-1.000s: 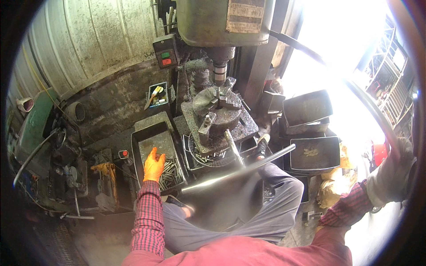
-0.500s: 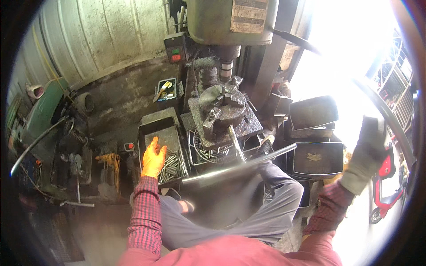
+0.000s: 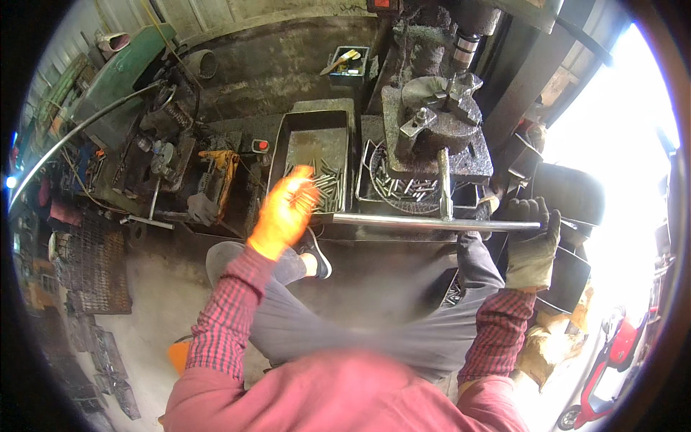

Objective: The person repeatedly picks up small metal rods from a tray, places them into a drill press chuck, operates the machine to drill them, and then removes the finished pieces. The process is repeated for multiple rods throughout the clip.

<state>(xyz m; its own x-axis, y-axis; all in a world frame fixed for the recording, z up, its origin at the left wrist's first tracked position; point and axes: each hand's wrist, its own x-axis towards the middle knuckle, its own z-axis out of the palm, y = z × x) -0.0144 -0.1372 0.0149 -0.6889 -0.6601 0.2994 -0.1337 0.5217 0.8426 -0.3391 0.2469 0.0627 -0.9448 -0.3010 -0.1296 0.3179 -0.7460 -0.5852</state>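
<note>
My left hand point(image 3: 282, 212), in an orange glove, is over the near left part of a deep metal tray point(image 3: 348, 147). Loose metal pins point(image 3: 327, 189) lie in that tray beside its fingers. Motion smears the fingers, so whether they hold a pin cannot be made out. My right hand point(image 3: 531, 252), in a grey glove, is at the right end of a long steel bar point(image 3: 432, 224). Its fingers reach up past the bar, apart, and none is seen wrapped over it. A rod point(image 3: 444, 183) links the bar to the drill press's round chuck fixture point(image 3: 446, 122).
More pins lie in a round basket point(image 3: 371, 189) under the machine table point(image 3: 475, 162). Dark bins point(image 3: 568, 191) stand at the right. A small box with a brush point(image 3: 350, 61) sits behind the tray. At the left is another machine point(image 3: 167, 158) with a crank.
My right hand has come in from the far right to the bar's end. The bar has swung from slanted to nearly level. My left hand stays by the pins, and the view has shifted.
</note>
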